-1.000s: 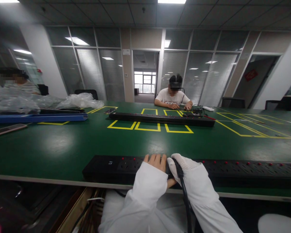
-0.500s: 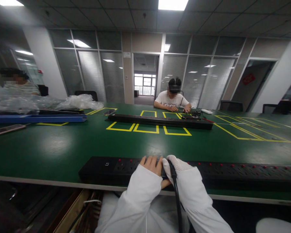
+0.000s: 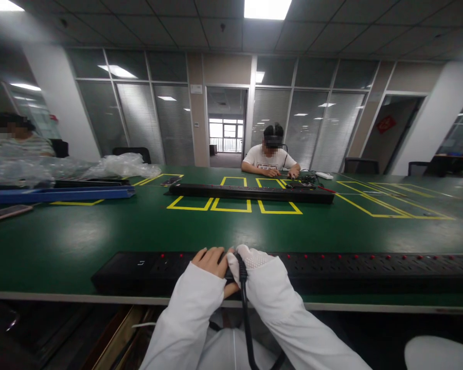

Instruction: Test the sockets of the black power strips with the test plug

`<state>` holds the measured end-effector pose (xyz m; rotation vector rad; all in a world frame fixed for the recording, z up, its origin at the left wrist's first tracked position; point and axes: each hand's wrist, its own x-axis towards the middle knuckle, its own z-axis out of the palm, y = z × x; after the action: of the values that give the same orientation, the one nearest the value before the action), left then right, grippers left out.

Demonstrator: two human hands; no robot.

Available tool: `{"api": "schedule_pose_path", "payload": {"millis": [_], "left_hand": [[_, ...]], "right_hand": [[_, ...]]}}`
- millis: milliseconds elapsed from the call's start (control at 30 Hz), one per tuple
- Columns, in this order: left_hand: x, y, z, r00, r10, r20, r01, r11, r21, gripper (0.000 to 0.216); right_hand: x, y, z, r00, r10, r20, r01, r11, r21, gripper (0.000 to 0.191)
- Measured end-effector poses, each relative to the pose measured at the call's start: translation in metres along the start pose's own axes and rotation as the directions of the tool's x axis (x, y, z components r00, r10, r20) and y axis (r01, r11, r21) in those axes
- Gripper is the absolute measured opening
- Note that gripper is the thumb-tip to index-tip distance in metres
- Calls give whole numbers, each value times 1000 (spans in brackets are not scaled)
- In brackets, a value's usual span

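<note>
A long black power strip [image 3: 351, 267] with a row of red switches lies along the near edge of the green table [image 3: 139, 231]. My bare left hand [image 3: 213, 262] rests on top of the strip with its fingers curled over it. My right hand [image 3: 250, 262], in a white glove, is pressed right beside it on the strip. A thick black cable [image 3: 245, 313] runs from between my hands down toward my lap; my right hand seems closed on its plug end, which is hidden.
A second black power strip [image 3: 250, 192] lies across the table by yellow taped boxes [image 3: 233, 205]. A person in a white shirt [image 3: 269, 160] sits opposite. At left are a blue tray [image 3: 57, 194], plastic bags [image 3: 119, 165], a phone [image 3: 5, 214] and another person [image 3: 19, 136].
The view has swung right, so my hands and the strip sit further left in the picture. Both hands stay together on the strip with the cable between them.
</note>
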<state>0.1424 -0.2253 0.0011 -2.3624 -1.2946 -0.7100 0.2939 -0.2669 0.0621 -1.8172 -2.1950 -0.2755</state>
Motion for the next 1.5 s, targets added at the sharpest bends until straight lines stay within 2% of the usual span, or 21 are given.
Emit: {"api": "schedule_pose_path", "payload": {"millis": [200,367,700,1500], "left_hand": [[1,3,3,1000,1,-2,-1,1000,23,63],[2,6,-4,999,-26,-24,26,1000,-7,62],[3,8,-4,998,-39,-55,37,999,-28,69],[3,10,-8,998,-49,-46,48,998,-32,68]], "right_hand": [[-1,-1,-3,999,-35,-14,35,999,7,38],[1,-1,0,998,-56,-32,57,998,19,37],[2,3,5,998,-61,-30,62,997,39,37],[1,2,6,998,-52,-42,55,996,74,41]]}}
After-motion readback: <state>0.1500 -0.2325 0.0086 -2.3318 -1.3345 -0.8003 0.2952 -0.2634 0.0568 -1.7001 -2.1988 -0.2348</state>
